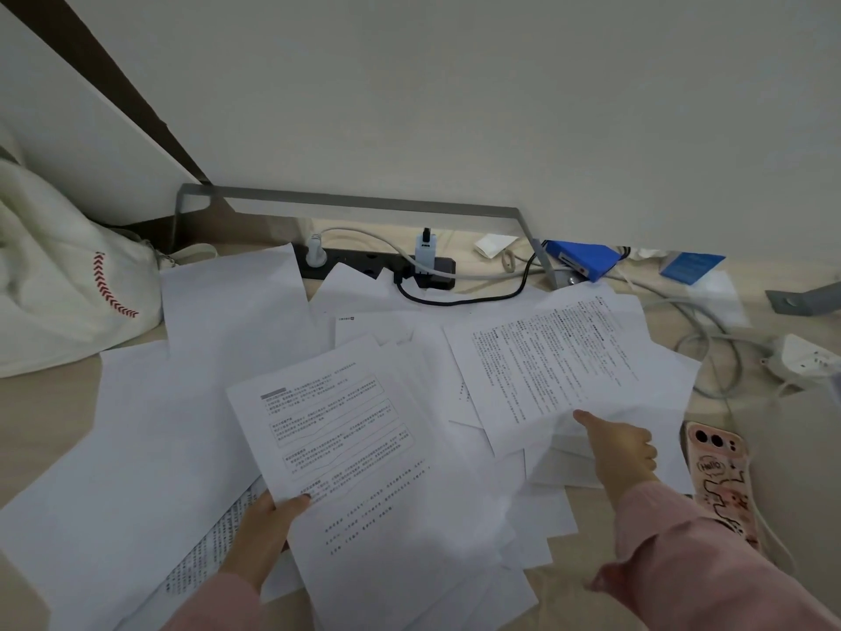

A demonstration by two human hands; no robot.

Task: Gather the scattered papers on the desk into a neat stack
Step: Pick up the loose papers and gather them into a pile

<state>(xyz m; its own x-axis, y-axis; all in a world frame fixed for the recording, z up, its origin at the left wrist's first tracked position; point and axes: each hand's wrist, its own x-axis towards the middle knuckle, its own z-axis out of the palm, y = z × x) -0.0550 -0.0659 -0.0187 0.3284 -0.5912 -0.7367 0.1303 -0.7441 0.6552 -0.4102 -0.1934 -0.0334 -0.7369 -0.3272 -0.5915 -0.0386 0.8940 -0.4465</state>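
Several white printed and blank sheets lie scattered and overlapping across the desk (54,403). My left hand (268,526) grips the lower left edge of a printed sheet with boxed text (346,430), thumb on top, holding a small bundle of sheets lifted off the pile. My right hand (623,453) reaches forward, its thumb pressed onto the lower edge of a densely printed sheet (555,362) at the right; the fingers curl under that edge. A blank sheet (232,302) lies at the back left.
A white cloth bag (59,284) with red stitching sits at the left. A black power strip (373,266) with plugs and cables runs behind the papers under a grey metal stand (355,204). A phone in a pink case (723,480) lies at the right, blue boxes (587,261) behind.
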